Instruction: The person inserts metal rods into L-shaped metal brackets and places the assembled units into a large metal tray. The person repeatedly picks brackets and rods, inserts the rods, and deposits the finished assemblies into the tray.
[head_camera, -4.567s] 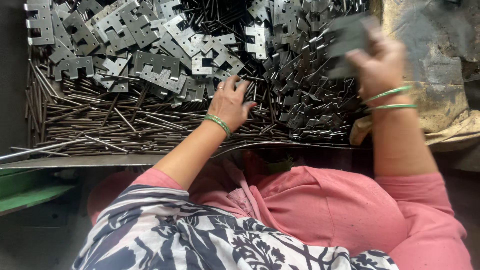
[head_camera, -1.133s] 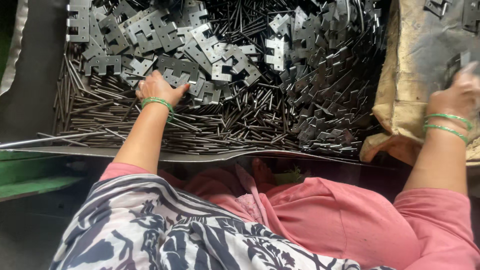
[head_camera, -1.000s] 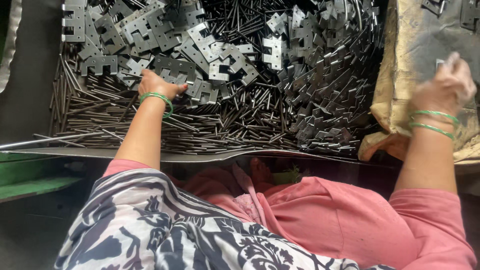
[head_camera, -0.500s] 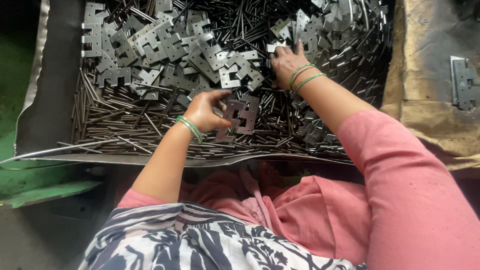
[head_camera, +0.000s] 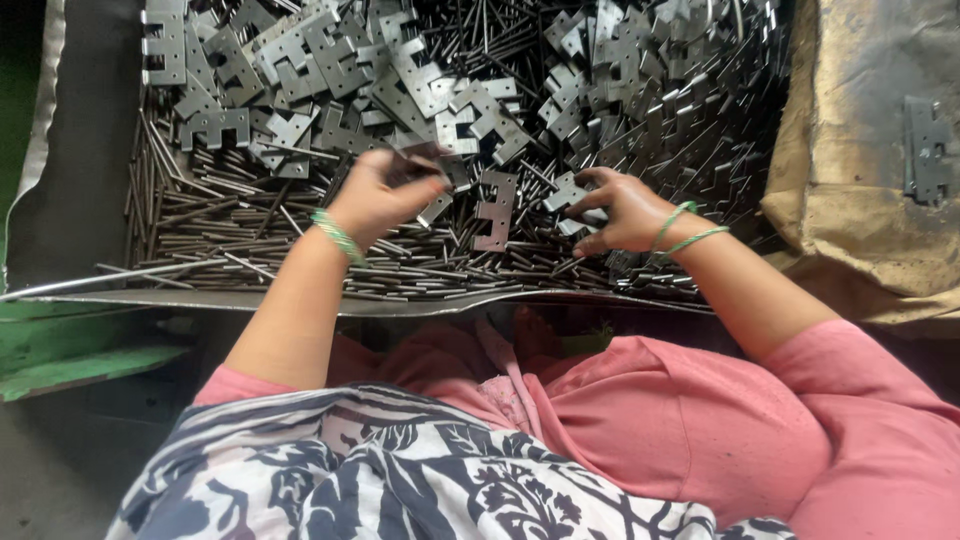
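A metal tray (head_camera: 90, 160) holds a heap of thin steel pins (head_camera: 230, 215) and several notched grey hinge plates (head_camera: 330, 60). My left hand (head_camera: 375, 195) hovers over the pins at the tray's front, fingers closed on a small hinge plate (head_camera: 425, 160). My right hand (head_camera: 620, 210) rests on the pile to the right, fingers curled on another hinge plate (head_camera: 568, 192). A loose hinge plate (head_camera: 495, 210) lies flat between the two hands. Both wrists wear green bangles.
A brown sack cloth (head_camera: 860, 170) lies right of the tray, with one assembled hinge (head_camera: 925, 150) on it. A green surface (head_camera: 70, 350) shows at lower left. The tray's front lip (head_camera: 300, 300) runs just above my lap.
My right hand has come back from the sack cloth to the pile and dropped toward the front. My left hand has lifted a plate off the heap.
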